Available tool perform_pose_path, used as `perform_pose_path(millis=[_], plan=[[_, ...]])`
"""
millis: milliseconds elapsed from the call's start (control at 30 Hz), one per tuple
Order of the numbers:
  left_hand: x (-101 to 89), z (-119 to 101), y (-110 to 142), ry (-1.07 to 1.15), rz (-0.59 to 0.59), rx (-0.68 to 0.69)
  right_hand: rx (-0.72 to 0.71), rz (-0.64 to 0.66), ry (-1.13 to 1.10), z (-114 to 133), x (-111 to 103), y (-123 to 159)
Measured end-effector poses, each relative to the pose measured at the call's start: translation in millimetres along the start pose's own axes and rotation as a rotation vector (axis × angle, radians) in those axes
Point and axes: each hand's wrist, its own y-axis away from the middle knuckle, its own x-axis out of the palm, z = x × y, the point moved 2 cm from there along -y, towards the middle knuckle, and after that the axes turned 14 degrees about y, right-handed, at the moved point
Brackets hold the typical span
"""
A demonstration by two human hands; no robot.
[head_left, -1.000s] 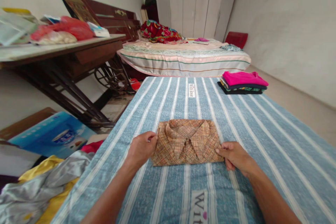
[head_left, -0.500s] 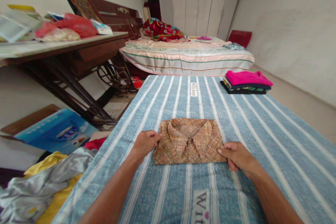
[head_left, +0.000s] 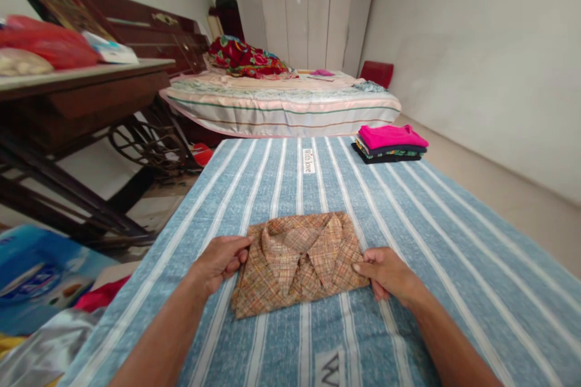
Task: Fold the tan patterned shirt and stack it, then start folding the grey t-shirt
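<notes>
Left hand (head_left: 222, 261) and right hand (head_left: 385, 272) pinch the shirt (head_left: 308, 272). Its long axis slants crosswise, right end farther, collar tips (head_left: 285, 281) nearward.

The left hand (head_left: 224, 260) and right hand (head_left: 385, 272) are bare, with rounded knuckles. The left forearm (head_left: 170, 320) and right forearm (head_left: 447, 335) are bare too, as far as the view's lower edge, which cuts both off. Each is slim at the wrist and broadens towards the elbow. Finer detail of the nails is too small to tell.
</notes>
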Motion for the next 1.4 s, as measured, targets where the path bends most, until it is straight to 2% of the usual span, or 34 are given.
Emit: perform_pose_path(millis=[300, 767, 1067, 1400], plan=[[1.3, -2, -9, 0.012, 0.001, -0.001, 0.007, 0.005, -0.007, 3, 1, 2], [10.5, 2, -6, 0.012, -0.043, 0.197, 0.036, 0.006, 0.019, -7, -2, 8], [12.8, 2, -4, 0.013, -0.057, 0.236, 0.047, -0.009, 0.037, -6, -2, 10], [10.8, 2, -6, 0.012, -0.011, 0.216, 0.031, -0.028, 0.088, -4, -2, 12]])
